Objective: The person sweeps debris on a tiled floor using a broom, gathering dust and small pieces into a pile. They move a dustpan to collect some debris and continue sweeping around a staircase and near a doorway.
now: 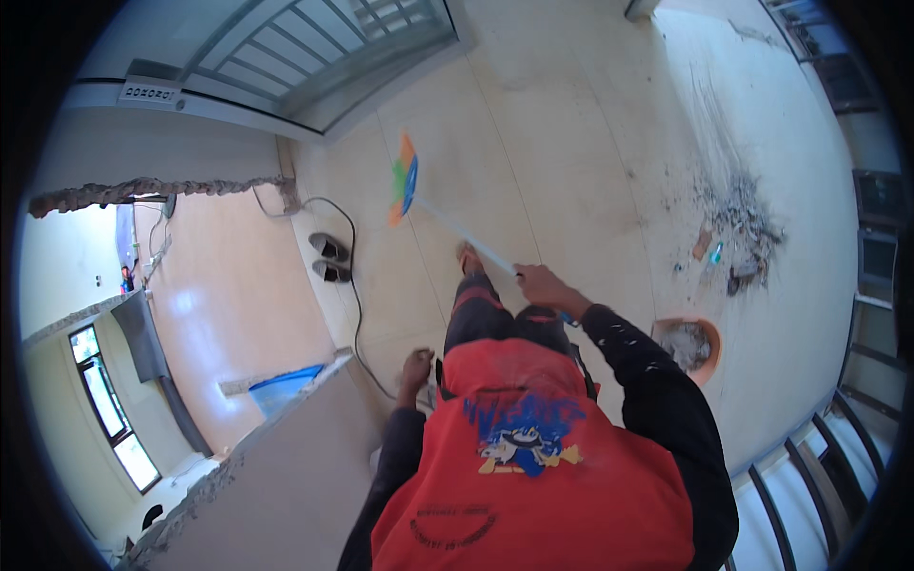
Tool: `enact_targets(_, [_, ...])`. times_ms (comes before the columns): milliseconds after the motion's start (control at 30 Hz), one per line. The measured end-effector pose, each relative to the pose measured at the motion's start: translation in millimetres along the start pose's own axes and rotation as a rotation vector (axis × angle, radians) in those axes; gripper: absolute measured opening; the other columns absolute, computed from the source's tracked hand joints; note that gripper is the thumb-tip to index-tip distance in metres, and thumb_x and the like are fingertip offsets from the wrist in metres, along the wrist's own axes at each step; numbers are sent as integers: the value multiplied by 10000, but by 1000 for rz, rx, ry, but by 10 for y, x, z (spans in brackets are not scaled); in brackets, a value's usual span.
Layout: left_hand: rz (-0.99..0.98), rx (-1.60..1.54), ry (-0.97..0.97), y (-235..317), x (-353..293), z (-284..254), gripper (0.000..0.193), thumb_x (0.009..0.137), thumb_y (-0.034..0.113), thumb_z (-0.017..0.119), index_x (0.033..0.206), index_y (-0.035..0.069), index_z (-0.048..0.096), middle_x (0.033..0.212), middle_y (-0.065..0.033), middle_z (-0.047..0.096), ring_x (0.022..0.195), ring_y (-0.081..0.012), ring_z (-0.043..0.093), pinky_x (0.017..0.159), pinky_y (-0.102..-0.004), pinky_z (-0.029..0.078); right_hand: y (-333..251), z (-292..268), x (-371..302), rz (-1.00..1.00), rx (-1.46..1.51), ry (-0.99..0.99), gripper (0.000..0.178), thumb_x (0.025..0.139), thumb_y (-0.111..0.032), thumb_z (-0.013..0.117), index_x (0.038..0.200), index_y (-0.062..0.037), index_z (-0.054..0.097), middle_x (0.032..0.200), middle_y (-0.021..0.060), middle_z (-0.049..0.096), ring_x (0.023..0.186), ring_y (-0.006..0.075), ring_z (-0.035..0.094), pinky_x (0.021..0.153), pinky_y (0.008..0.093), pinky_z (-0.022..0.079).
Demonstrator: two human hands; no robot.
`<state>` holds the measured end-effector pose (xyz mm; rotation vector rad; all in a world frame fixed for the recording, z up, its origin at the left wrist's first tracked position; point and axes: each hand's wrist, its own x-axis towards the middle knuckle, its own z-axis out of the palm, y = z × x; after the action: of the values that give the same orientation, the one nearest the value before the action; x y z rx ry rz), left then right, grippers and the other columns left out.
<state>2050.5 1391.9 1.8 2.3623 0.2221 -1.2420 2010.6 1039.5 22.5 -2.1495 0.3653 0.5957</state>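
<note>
Gripping a broom (466,235), right fingers (533,276); left fingers (418,360), grip unclear; wide floor (581,190) between bristles (401,181) and rubble (747,224) edge.

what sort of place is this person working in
Likely a building under renovation or repair: a jagged grey-brown broken wall edge, a heap of grey rubble on the beige tiled floor, and a round orange tub holding grey debris.

The broom (466,235) reaches ahead and left from the right fingers (529,274); over to their right, rubble (747,224) lies on the floor (552,162), a bucket (716,352) of debris (684,344) behind it. Shoes (328,247) sit ahead-left of the left fingers (419,358), past a cable (360,314).
</note>
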Motion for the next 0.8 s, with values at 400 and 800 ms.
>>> enact_targets(400, [-123, -449, 122, 311, 894, -1270, 313, 756, 228, 488, 979, 9, 475, 767, -65, 530, 614, -118, 521, 488, -222, 402, 602, -948, -641, 548, -265, 39, 316, 658, -94, 453, 973, -63, 461, 745, 157, 546, 707, 330, 531, 614, 432, 418])
enact_targets(800, [69, -422, 87, 1951, 2080, -1771, 269, 765, 213, 482, 963, 30, 484, 756, -57, 537, 629, -105, 523, 494, -214, 400, 694, -1407, -1592, 912, -58, 384, 223, 724, -127, 432, 899, -12, 505, 687, 214, 526, 660, 364, 510, 587, 428, 392])
